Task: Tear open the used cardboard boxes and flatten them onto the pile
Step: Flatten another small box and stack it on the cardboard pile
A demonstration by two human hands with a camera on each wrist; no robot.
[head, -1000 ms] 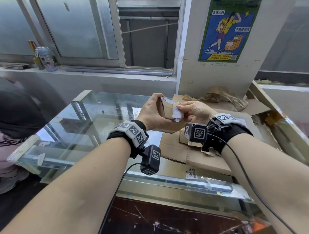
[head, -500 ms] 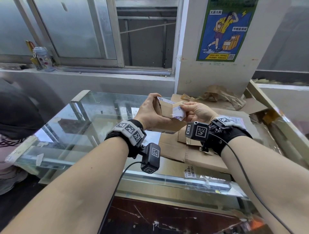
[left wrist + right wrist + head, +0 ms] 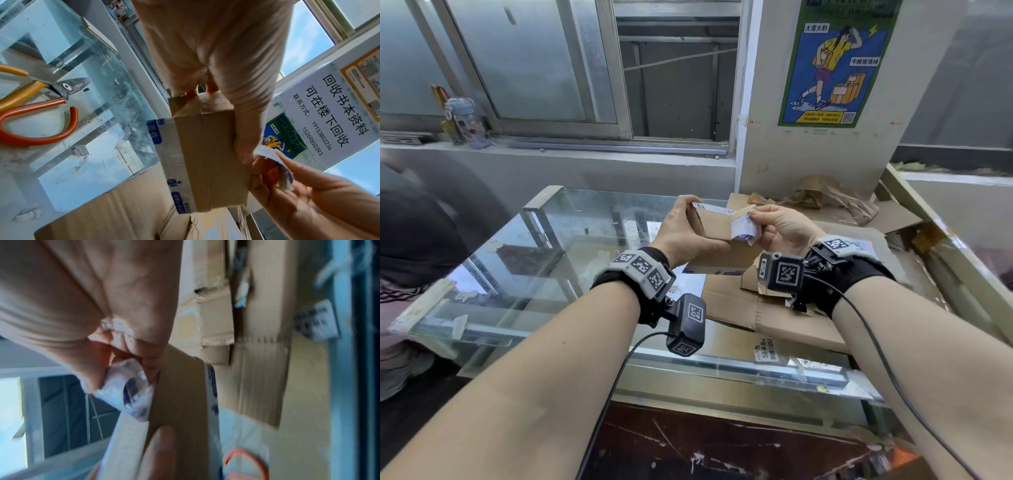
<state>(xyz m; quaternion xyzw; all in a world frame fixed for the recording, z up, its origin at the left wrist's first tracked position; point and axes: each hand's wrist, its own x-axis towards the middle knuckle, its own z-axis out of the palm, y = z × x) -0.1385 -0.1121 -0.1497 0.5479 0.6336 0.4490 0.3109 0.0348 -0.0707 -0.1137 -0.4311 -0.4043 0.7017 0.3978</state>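
Above the glass table (image 3: pixel 544 240), beside the flat cardboard pile (image 3: pixel 774 308), the left hand (image 3: pixel 681 236) grips a small box (image 3: pixel 714 224) while the right hand (image 3: pixel 780 228) pinches its loose tape (image 3: pixel 744 229).
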